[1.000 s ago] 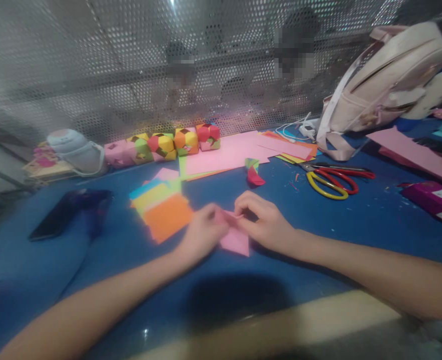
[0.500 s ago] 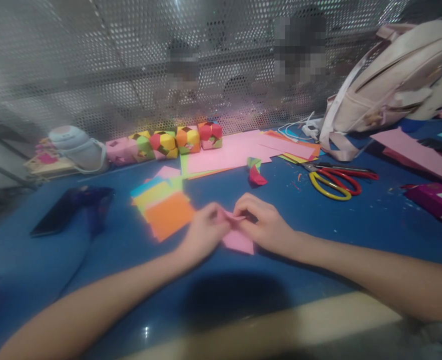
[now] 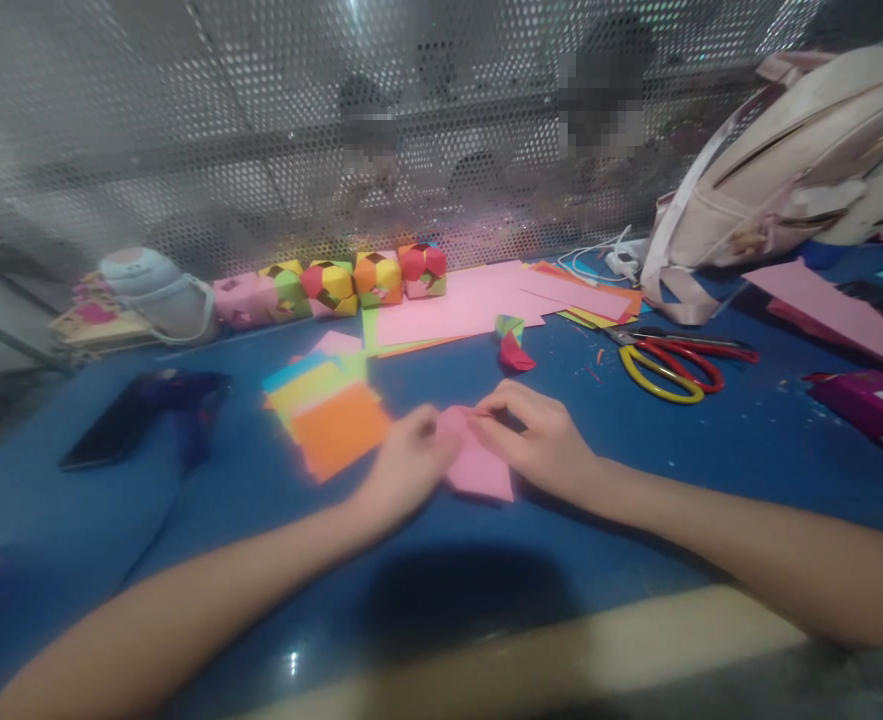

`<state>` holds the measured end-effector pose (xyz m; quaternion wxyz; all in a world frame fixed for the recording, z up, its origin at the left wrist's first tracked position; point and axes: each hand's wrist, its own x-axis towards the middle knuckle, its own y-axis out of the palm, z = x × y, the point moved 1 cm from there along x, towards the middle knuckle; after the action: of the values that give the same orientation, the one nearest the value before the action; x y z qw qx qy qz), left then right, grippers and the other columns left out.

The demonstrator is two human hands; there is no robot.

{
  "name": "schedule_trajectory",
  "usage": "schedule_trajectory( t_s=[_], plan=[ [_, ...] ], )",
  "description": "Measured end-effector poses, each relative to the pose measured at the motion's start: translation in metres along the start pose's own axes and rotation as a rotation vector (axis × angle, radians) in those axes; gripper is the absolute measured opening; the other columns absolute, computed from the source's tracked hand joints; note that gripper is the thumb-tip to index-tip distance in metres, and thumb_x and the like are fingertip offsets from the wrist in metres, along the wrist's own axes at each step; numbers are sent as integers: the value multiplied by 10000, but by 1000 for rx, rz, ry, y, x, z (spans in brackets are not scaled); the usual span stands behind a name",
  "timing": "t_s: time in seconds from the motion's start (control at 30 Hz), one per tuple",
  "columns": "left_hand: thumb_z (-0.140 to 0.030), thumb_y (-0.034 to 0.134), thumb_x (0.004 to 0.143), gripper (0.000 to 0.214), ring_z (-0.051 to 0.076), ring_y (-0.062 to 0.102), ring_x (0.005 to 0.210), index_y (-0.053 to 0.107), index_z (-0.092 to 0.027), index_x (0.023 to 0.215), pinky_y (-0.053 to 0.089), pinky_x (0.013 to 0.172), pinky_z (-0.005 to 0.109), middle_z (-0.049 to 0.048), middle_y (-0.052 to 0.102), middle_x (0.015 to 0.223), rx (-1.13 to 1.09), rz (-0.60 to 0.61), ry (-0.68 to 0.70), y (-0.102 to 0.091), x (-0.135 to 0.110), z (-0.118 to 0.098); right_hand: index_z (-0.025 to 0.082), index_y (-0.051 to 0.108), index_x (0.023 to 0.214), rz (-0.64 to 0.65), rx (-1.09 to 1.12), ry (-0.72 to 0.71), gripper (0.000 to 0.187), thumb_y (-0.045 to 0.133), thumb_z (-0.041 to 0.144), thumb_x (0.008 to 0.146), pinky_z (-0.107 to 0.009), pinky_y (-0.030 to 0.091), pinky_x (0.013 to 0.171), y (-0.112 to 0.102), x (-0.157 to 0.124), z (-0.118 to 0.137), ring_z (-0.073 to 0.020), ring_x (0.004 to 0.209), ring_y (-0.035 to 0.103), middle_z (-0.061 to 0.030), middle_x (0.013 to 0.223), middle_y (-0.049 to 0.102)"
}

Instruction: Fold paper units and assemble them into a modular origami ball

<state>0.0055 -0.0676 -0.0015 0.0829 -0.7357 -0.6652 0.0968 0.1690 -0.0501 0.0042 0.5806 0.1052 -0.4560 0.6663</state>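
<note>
A small piece of pink paper (image 3: 480, 468) lies between my two hands, low over the blue table (image 3: 276, 590). My left hand (image 3: 415, 465) pinches its left side, with the thumb over the paper. At its upper right edge, my right hand (image 3: 535, 435) grips with thumb and bent fingers. The fingertips hide part of the paper's upper edge. Left of my left hand, orange, yellow, green and blue paper squares (image 3: 340, 430) lie fanned out. Just beyond my hands sits a small folded green and red paper piece (image 3: 514, 345).
Several folded paper cubes (image 3: 328, 290) line the back, beside a white bottle (image 3: 148, 290). Large pink sheets (image 3: 448, 310) lie behind my hands. Yellow- and red-handled scissors (image 3: 658, 370) rest at right, near a beige backpack (image 3: 793, 170). A dark phone (image 3: 107, 425) lies at left.
The pink paper's upper part, bunched or creased between my fingers before, now lies flatter and shows more surface. My right fingers have shifted slightly along its upper edge.
</note>
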Motion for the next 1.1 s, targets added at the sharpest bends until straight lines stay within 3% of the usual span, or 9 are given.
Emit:
schedule_trajectory(
  t_s=[0.17, 0.33, 0.4, 0.5, 0.77, 0.9, 1.1],
  plan=[
    [-292, 610, 728, 257, 97, 409, 593, 400, -186, 627, 335, 552, 216, -62, 414, 610, 28, -34, 17, -1, 1, 0, 199, 564, 777, -39, 33, 109, 61, 588, 168, 825, -251, 471, 636, -5, 3, -2, -122, 657, 572, 9, 704, 605],
    [-326, 624, 735, 306, 93, 384, 571, 381, -189, 609, 314, 529, 208, -70, 380, 578, 29, -41, 15, 0, 2, 3, 193, 543, 836, 86, 158, 333, 147, 654, 200, 740, -237, 451, 579, -1, 2, -2, -115, 631, 536, 22, 720, 580],
    [-316, 634, 734, 285, 95, 402, 589, 408, -182, 622, 330, 540, 208, -66, 401, 593, 12, -34, 10, 1, 2, 4, 193, 525, 765, 122, 160, 309, 95, 611, 154, 760, -231, 427, 573, 1, 0, -1, -106, 618, 508, 32, 682, 540],
    [-324, 610, 765, 211, 103, 450, 629, 498, -166, 682, 363, 568, 216, -42, 487, 659, -45, -1, 3, 1, 3, 4, 193, 503, 705, 113, 162, 158, 148, 537, 74, 786, -234, 410, 597, 3, -2, -2, -107, 648, 496, 25, 691, 513],
    [-334, 570, 809, 193, 111, 483, 667, 582, -154, 742, 388, 614, 224, -18, 545, 706, -88, 71, 4, -2, 4, 6, 173, 543, 836, 101, 87, -155, 151, 517, 25, 815, -256, 423, 659, 4, -6, -6, -131, 752, 520, -29, 799, 537],
    [-355, 545, 830, 221, 120, 485, 686, 603, -150, 774, 392, 629, 233, -5, 559, 730, -81, 85, 8, -2, 3, 4, 174, 540, 798, 101, 54, -135, 118, 524, 68, 848, -252, 422, 627, 2, -5, -4, -125, 692, 520, -16, 739, 536],
    [-371, 583, 798, 232, 112, 448, 642, 560, -152, 725, 372, 598, 234, -27, 505, 678, -69, -3, 10, -1, 1, 1, 186, 566, 750, -12, -20, 8, 111, 578, 136, 848, -246, 430, 612, -3, 0, -4, -117, 641, 543, 6, 684, 566]
  ],
)
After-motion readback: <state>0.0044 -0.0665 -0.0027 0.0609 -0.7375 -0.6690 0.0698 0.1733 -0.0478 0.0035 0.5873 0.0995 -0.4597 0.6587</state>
